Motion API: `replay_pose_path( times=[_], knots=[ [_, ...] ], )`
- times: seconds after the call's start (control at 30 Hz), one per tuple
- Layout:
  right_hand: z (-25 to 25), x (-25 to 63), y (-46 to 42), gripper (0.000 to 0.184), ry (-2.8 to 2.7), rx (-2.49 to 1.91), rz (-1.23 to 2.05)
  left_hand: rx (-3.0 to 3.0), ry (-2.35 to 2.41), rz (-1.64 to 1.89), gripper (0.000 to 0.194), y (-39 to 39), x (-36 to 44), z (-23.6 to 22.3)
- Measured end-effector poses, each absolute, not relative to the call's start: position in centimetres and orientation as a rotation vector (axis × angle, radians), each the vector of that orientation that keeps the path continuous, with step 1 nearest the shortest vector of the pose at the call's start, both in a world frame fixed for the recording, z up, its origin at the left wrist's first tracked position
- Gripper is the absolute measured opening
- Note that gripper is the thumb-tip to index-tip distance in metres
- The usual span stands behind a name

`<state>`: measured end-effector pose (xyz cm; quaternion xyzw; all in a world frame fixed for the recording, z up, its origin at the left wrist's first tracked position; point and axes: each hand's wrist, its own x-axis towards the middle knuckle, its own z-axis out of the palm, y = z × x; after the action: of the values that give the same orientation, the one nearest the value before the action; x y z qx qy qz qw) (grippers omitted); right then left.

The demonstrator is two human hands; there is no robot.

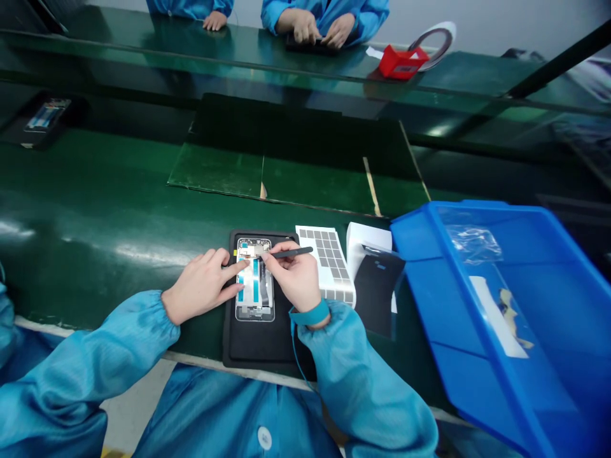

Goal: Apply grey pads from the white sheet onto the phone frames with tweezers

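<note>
An opened phone frame (255, 289) with blue strips inside lies on a black mat (255, 343) at the near edge of the green bench. My left hand (203, 286) rests at the frame's left side, index finger stretched onto its upper part. My right hand (296, 273) is closed around dark tweezers (289, 253), whose tip touches the top of the frame. A blue strap circles my right wrist.
A white sheet of grey square pads (329, 261) lies right of the mat, then a white and black piece (375, 280). A big blue bin (515, 318) fills the right. Across the bench other people's hands (315, 28) work; a red holder (401, 62) stands there.
</note>
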<state>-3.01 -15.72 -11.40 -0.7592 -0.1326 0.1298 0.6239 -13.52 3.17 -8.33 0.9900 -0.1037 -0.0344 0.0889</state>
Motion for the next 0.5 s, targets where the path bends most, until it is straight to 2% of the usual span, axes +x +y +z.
replay_pose_path(
  times=[0.5],
  knots=[
    [-11.50,-3.04,-15.66,0.021,-0.295,-1.715,0.295,3.028,-0.447,-0.177,0.042,2.80,-13.27,-7.41]
  ],
)
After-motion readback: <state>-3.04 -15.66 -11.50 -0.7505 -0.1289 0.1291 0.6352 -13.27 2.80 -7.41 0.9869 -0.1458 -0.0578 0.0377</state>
